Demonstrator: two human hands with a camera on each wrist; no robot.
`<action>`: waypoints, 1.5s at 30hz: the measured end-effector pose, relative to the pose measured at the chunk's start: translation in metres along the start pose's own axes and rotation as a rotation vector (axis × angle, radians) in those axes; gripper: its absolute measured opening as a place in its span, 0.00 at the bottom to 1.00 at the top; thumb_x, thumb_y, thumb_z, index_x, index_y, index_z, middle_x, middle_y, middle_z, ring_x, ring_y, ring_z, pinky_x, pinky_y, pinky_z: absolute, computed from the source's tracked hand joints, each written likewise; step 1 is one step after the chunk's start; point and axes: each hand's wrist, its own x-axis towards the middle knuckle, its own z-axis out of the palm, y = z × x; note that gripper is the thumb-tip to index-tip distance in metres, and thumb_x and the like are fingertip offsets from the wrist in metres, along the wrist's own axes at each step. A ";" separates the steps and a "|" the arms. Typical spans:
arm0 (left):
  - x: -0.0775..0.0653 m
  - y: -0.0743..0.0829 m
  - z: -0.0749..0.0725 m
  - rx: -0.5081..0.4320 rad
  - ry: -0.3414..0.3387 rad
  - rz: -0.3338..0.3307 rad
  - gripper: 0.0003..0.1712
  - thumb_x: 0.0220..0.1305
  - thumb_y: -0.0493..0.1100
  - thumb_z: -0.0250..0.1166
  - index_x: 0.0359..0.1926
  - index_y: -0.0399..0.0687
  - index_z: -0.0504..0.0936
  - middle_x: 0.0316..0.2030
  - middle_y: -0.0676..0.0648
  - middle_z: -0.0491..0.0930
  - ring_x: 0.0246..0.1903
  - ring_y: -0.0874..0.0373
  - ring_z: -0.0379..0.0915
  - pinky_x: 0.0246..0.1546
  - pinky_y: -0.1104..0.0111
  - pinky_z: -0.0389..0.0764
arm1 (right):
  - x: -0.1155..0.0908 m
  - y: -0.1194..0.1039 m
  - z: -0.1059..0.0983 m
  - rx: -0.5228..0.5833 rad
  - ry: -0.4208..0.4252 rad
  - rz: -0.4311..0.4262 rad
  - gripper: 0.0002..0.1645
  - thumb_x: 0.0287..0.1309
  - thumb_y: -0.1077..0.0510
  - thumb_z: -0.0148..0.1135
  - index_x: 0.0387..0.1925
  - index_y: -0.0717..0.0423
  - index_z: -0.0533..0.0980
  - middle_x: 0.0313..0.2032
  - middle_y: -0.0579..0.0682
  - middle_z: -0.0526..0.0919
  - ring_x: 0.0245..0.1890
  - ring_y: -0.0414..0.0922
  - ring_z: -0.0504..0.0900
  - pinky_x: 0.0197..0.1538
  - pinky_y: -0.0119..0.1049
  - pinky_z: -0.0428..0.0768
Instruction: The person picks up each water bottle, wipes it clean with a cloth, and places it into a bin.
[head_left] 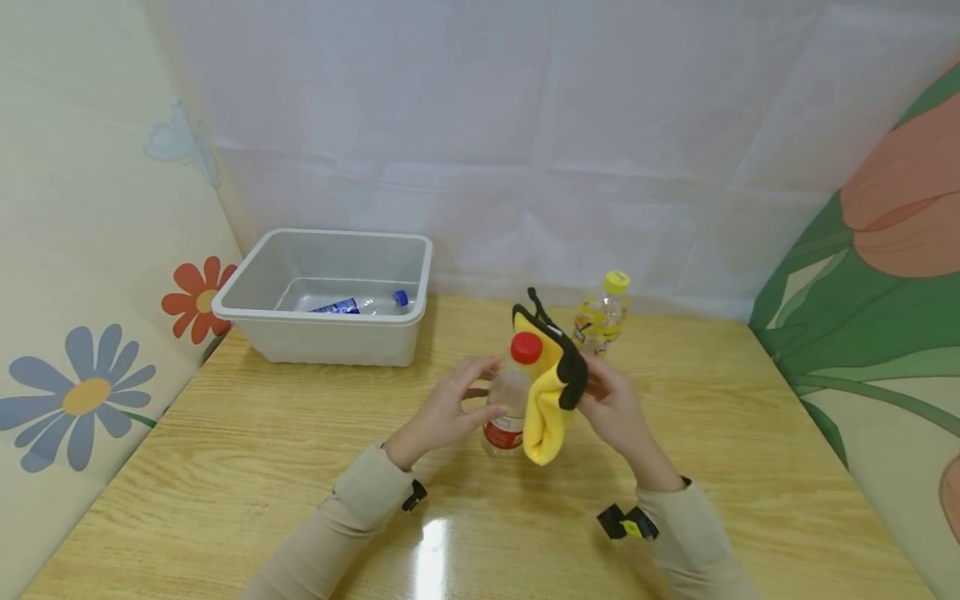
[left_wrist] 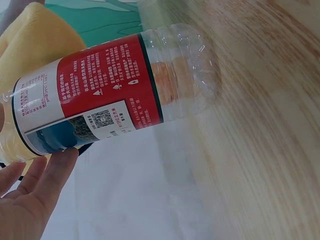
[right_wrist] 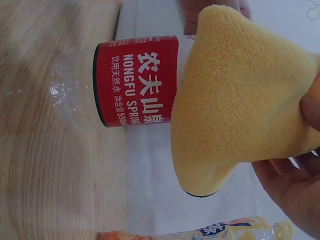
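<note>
left hand (head_left: 455, 408): fingers holding the red-cap bottle (head_left: 513, 393)
right hand (head_left: 613, 406): fingers pinching a yellow cloth (head_left: 546, 421)
red-cap bottle: upright, just beside the cloth, can't tell if it's touching the surface (head_left: 262, 483)
bin (head_left: 337, 340): back left, blue-cap bottle (head_left: 351, 306) lying inside
yellow-cap bottle (head_left: 604, 315): standing behind right hand

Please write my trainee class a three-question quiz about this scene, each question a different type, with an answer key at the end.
1. Multiple choice: What does the right hand hold?
(A) a spoon
(B) a yellow cloth
(C) a pair of scissors

2. True or false: The left hand touches the red-capped bottle.

3. Fill in the colour: The clear bottle lying in the grey bin has a ____ cap.

Key: 1. B; 2. True; 3. blue
</note>
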 end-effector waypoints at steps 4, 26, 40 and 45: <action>0.000 0.001 0.000 0.021 0.004 0.019 0.36 0.55 0.36 0.65 0.62 0.33 0.60 0.51 0.36 0.69 0.50 0.45 0.69 0.45 0.59 0.79 | 0.000 0.001 -0.002 -0.020 -0.047 0.040 0.25 0.39 0.84 0.52 0.46 0.77 0.71 0.41 0.65 0.78 0.38 0.33 0.77 0.41 0.27 0.79; -0.004 0.003 0.001 -0.011 -0.017 -0.001 0.37 0.58 0.33 0.60 0.66 0.34 0.55 0.62 0.35 0.61 0.57 0.42 0.64 0.48 0.60 0.76 | -0.016 0.021 0.001 -0.023 -0.066 0.145 0.22 0.41 0.82 0.56 0.45 0.77 0.71 0.38 0.61 0.78 0.38 0.32 0.76 0.41 0.33 0.81; -0.003 0.018 -0.001 0.005 -0.027 -0.012 0.36 0.58 0.29 0.59 0.65 0.28 0.52 0.62 0.32 0.58 0.58 0.40 0.61 0.47 0.61 0.77 | -0.025 0.028 0.006 0.031 -0.122 0.218 0.25 0.42 0.83 0.54 0.48 0.79 0.68 0.41 0.72 0.75 0.40 0.32 0.74 0.44 0.27 0.77; -0.003 0.012 0.003 -0.018 -0.009 -0.014 0.38 0.58 0.32 0.61 0.66 0.30 0.52 0.63 0.32 0.57 0.58 0.40 0.60 0.47 0.60 0.77 | -0.026 0.033 0.007 0.028 -0.142 0.256 0.25 0.43 0.82 0.54 0.48 0.78 0.69 0.42 0.70 0.75 0.41 0.33 0.74 0.47 0.36 0.78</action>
